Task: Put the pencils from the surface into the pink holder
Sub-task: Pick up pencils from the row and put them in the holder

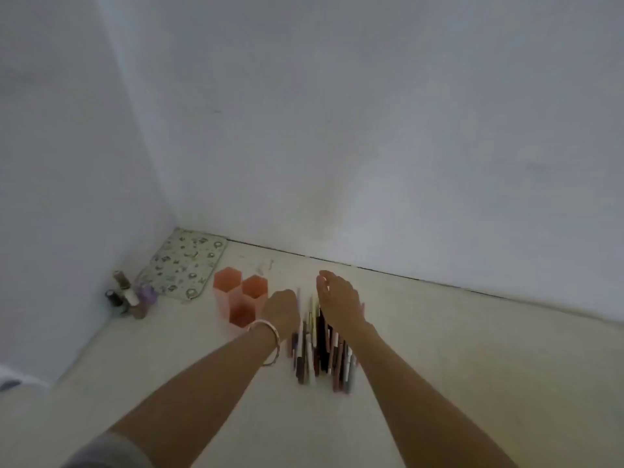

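Left hand [282,310] curls around one pencil [298,300] beside the pink holder [236,298]; right hand [339,304] hovers open, empty, over the pencil pile [320,349].

Dim, flat light; soft blur; wide-angle distortion.

Bare forearms, pale bangle [270,342] on left wrist, grey sleeve [111,450]

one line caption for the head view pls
Both hands over a pile of pencils, pink holder just left.
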Demonstrator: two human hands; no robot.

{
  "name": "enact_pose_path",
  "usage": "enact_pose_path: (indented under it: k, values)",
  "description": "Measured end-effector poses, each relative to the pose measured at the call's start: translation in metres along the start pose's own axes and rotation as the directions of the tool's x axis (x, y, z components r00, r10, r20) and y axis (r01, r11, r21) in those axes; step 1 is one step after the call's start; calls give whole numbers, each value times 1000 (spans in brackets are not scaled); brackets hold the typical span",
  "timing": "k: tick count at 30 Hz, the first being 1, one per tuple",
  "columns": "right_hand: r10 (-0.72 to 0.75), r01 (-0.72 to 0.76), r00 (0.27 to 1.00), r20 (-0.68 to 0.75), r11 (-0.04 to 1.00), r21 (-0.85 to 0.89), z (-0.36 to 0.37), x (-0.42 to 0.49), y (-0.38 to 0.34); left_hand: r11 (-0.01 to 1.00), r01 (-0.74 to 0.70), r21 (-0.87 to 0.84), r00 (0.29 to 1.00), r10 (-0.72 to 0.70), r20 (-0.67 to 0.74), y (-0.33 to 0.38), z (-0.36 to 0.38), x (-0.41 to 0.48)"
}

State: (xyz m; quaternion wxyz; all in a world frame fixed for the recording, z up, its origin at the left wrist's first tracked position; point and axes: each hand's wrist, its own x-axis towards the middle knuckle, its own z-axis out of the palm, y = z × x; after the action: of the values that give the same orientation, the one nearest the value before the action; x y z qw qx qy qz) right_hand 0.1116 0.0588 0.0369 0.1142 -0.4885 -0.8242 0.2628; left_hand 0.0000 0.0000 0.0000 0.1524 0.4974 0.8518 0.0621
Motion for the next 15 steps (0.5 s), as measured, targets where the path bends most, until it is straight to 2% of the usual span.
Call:
enact_pose_path:
  k: [6,15]
  values:
    - [-27,28,1000,-11,988,154,18,42,15,993,108,-47,992,-105,75,-1,37,17]
    - [-16,23,999,-32,969,244,42,72,33,979,198,-56,980,-196,40,18,50,28]
